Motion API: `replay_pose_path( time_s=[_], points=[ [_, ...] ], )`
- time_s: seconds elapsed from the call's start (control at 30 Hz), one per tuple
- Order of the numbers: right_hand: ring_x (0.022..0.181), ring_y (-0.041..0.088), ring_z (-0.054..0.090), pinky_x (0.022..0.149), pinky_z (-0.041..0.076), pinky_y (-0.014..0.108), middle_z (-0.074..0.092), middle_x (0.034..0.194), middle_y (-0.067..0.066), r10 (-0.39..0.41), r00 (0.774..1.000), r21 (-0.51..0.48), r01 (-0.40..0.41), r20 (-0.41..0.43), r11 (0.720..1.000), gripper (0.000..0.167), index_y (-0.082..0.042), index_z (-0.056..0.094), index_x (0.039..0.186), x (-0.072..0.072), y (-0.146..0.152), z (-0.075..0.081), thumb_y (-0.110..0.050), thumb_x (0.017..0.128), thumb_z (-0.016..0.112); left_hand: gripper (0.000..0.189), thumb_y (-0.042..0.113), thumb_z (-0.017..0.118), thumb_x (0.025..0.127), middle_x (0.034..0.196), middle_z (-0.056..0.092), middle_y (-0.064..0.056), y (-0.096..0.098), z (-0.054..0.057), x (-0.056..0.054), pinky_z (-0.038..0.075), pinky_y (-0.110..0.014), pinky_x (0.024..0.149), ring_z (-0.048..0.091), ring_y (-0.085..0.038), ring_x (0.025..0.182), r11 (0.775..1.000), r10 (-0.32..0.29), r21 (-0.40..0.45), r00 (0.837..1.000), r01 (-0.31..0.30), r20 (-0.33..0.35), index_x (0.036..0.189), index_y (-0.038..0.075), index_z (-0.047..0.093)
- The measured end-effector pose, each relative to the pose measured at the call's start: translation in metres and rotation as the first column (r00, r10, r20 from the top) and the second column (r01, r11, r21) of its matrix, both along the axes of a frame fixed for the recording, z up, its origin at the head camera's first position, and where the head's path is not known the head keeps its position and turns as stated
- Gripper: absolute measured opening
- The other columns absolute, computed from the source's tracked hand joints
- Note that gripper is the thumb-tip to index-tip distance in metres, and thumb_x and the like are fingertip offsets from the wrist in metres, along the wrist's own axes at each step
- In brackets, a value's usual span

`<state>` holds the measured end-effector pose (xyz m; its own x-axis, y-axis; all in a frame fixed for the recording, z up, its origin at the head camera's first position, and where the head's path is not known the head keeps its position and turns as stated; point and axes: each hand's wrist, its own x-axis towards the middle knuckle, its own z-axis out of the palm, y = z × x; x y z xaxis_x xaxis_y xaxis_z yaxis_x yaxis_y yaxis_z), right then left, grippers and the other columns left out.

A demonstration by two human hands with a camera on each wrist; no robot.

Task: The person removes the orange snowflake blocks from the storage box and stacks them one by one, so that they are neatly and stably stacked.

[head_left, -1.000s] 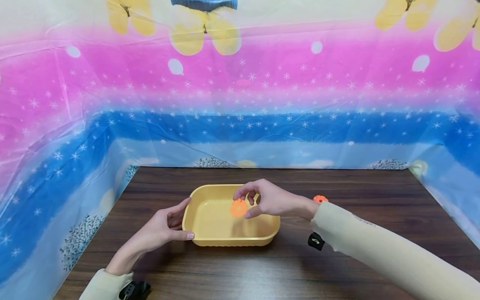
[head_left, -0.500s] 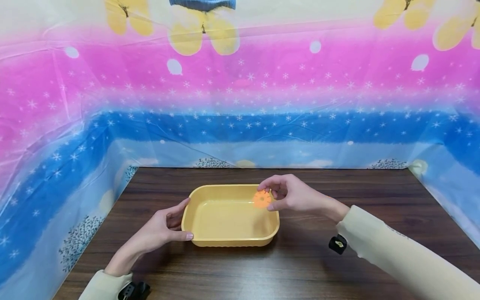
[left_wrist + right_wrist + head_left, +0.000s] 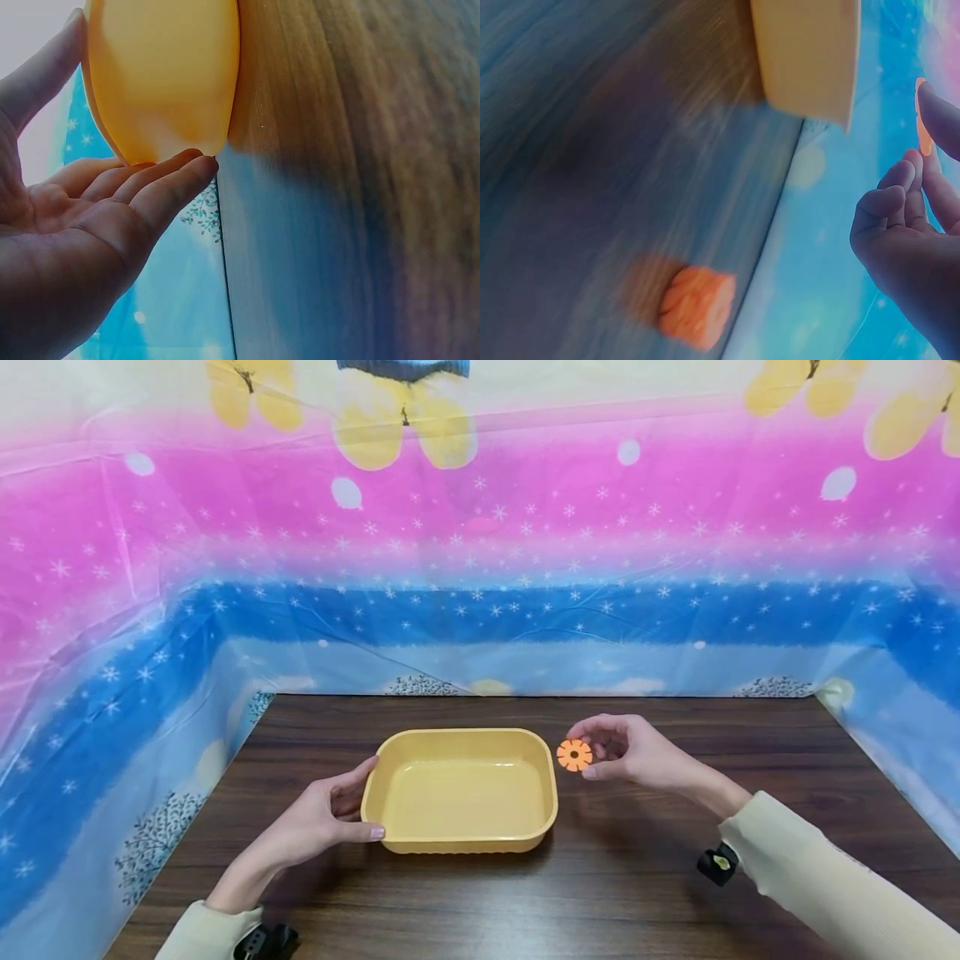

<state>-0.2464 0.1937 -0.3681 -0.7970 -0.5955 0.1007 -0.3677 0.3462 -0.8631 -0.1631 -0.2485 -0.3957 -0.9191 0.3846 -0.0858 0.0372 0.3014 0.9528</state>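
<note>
A yellow rectangular plastic tray (image 3: 457,843) sits on the dark wood table. My left hand (image 3: 318,818) holds its left end, thumb at the front corner and fingers along the side wall. In the left wrist view those fingers (image 3: 169,184) lie against the tray's end (image 3: 169,82). Just beyond the right rim, my right hand (image 3: 637,752) pinches an orange notched disc (image 3: 566,755) with a hole in its centre, held up with its face showing. The right wrist view has this disc (image 3: 923,120) edge-on between thumb and fingertips.
A short stack of orange notched discs (image 3: 697,307) stands on the table in the right wrist view; in the head view the right hand hides it. Patterned cloth (image 3: 480,618) hangs behind the table and along its sides. Dark table surface (image 3: 480,902) extends in front of the tray.
My right hand has moved right with the orange disc, from above the tray to outside its right rim. The left hand and the tray have stayed in place.
</note>
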Motion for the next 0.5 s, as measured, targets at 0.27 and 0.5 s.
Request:
replay_pose_path(
  time_s=[0.27,0.5],
  points=[
    [0.073,0.024,0.048,0.056,0.043,0.027,0.052,0.084,0.017,-0.091,0.996,0.005,0.091,-0.007,0.996,0.044,-0.015,0.061,0.114,-0.004,0.035,-0.018,-0.015,0.074,0.079,0.094,0.015,0.078,0.075,0.150,0.021,-0.012,0.000,0.000,0.001,0.048,-0.032,0.087,0.041,-0.031,0.124,1.000,0.002,-0.002,1.000,-0.002,0.005,0.149,0.014,0.019],
    [0.077,0.024,0.049,0.059,0.045,0.027,0.056,0.095,0.016,-0.138,0.990,0.012,0.138,0.001,0.990,0.048,-0.010,0.058,0.118,-0.011,0.064,-0.033,-0.013,0.075,0.078,0.095,0.016,0.079,0.074,0.150,0.022,-0.010,-0.001,-0.001,0.000,0.047,-0.032,0.088,0.040,-0.030,0.125,1.000,0.007,-0.001,1.000,-0.007,0.006,0.148,0.014,0.020]
  ],
)
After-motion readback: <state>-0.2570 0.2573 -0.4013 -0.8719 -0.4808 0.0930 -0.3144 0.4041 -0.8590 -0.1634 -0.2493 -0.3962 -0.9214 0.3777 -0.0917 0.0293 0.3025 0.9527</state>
